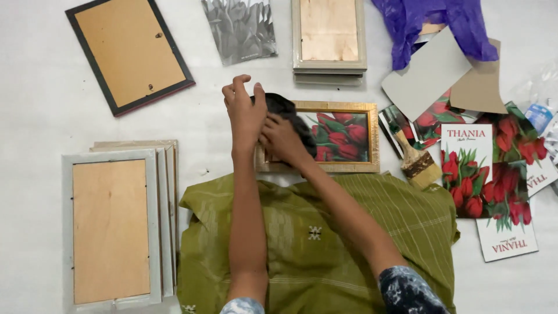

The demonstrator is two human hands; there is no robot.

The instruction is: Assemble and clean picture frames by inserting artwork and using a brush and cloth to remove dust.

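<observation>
The white floor (46, 116) carried everything, and near its middle lay the gold picture frame (343, 136), its long axis running left to right, with a print of red tulips under the glass. Both hands met over the frame's left end, directly ahead of the person's green lap cloth (325, 244), so neither arm had far to reach; the left forearm ran nearly straight up the view, while the right crossed in at a slant from the lower right. The left hand (245, 113) rested at the frame's upper left corner, fingers curled and partly raised, gripping the edge of a dark rag (286, 109). The right hand (283, 139) lay just beside it, pressed flat on the rag against the glass, fingers closed over the cloth.
</observation>
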